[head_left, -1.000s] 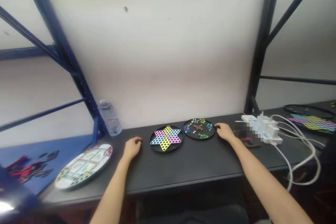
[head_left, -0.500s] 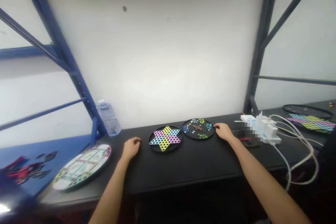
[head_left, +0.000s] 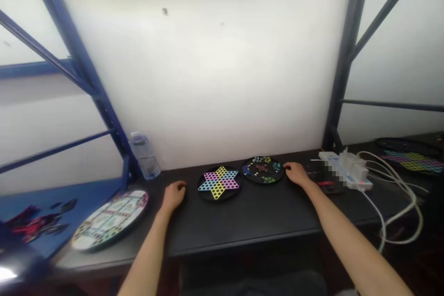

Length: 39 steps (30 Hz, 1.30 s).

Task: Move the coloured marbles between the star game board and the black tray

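My left hand (head_left: 174, 194) rests on the dark table (head_left: 249, 222) with its fingers curled in a loose fist, just left of a round black board with a coloured star pattern (head_left: 219, 182). My right hand (head_left: 296, 173) lies on the table with fingers curled, at the right rim of a round black tray of coloured marbles (head_left: 262, 169). Whether either hand holds anything is hidden.
A clear water bottle (head_left: 144, 156) stands by a blue shelf post. A round pale game board (head_left: 111, 219) overhangs the table's left end. A white power strip (head_left: 347, 169) with white cables lies right. Another star board (head_left: 412, 161) sits far right.
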Tool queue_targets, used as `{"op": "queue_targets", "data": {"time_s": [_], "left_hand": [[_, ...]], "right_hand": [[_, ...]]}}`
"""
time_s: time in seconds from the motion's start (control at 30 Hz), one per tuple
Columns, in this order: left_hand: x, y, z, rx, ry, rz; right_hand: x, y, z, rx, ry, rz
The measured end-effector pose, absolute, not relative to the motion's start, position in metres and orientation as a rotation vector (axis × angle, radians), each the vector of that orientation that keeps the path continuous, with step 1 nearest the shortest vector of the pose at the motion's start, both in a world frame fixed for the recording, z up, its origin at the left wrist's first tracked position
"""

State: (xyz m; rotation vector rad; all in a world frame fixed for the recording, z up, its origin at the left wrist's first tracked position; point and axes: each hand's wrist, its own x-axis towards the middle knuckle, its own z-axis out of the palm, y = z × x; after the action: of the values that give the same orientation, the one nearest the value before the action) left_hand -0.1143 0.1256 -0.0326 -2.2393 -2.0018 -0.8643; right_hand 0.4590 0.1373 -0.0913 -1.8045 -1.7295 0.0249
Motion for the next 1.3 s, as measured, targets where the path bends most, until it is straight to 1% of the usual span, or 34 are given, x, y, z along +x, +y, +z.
{"op": "queue_targets", "data": {"time_s": [0.37, 0.53, 0.57, 0.73, 0.83, 1.07, 1.3], "left_hand": [[-0.115, 0.126, -0.033, -2.244, -1.995, -0.869], [-0.115, 0.126, -0.033, -2.226, -2.008, -0.868], [-0.116, 0.126, -0.034, -2.228, -2.009, -0.870], [-0.118, 0.127, -0.036, -2.237, -1.986, -0.870], [-0.118, 0.128, -0.036, -2.231, -1.988, -0.874], [-0.114, 0.123, -0.035, -2.231, -1.996, -0.873], [-0.119, 0.123, -0.036, -2.252, -1.964, -0.882]], "right_hand": [[0.457, 0.133, -0.087, -1.803, -1.718, 0.040], [0.437, 0.123, -0.061, -1.781, -1.499, -0.152], [0.431, 0.121, -0.055, -1.743, -1.518, -0.137], [0.400, 0.109, -0.033, -1.611, -1.889, 0.194], [0.390, 0.102, -0.033, -1.592, -1.921, 0.193], [0.390, 0.095, -0.047, -1.563, -1.737, 0.119], [0.391, 0.095, -0.051, -1.519, -1.754, 0.131]]}}
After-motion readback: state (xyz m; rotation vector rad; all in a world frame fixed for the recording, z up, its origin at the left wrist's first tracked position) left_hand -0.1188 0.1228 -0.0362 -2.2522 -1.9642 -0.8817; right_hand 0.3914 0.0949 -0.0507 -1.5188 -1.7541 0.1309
